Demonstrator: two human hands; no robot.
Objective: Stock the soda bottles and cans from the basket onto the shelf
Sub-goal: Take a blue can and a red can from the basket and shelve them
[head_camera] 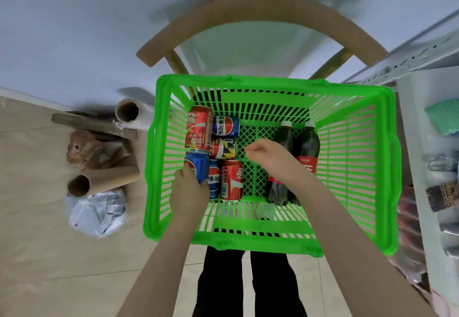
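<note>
A green plastic basket sits on a wooden chair in front of me. Inside on the left lie several cans, red cola and blue Pepsi ones. Two dark cola bottles with red labels lie on the right. My left hand grips a blue Pepsi can at the basket's near left corner. My right hand hovers over the middle of the basket with fingers curled, holding nothing, beside the left bottle. A red cola can lies at the far left.
A white metal shelf stands to the right, holding assorted packets. On the floor to the left lie cardboard tubes, a roll of film, a crumpled bag and an orange cat. My legs stand below the basket.
</note>
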